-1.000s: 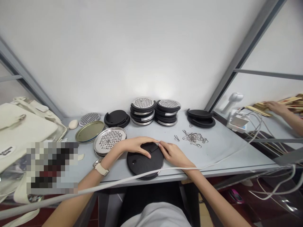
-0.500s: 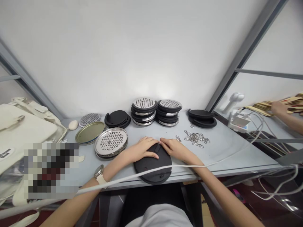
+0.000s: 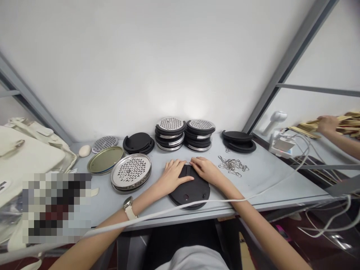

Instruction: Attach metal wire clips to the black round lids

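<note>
A round black disc [image 3: 191, 190] lies near the table's front edge, with a small round hole and a dark knob on its near part. My left hand [image 3: 174, 174] rests on its left side, thumb stretched over the top and fingers at the far edge. On the far right edge, my right hand [image 3: 204, 169] has its fingers pinched together. A thin silver wire piece [image 3: 188, 163] shows between the fingertips of both hands. Several metal clips [image 3: 233, 165] lie in a loose pile to the right.
Two stacks of perforated discs [image 3: 171, 123] stand by the wall. Perforated lid [image 3: 131, 171], olive lid [image 3: 105, 160] and black discs [image 3: 138, 142] are at left; more black discs [image 3: 239, 140] at right. A white cable [image 3: 219, 200] crosses in front. Another person's hand [image 3: 328, 124] is at far right.
The black disc has turned and shifted slightly right and away from me, its hole and knob now clearer. Both hands have moved with it. The other person's hand has moved slightly left.
</note>
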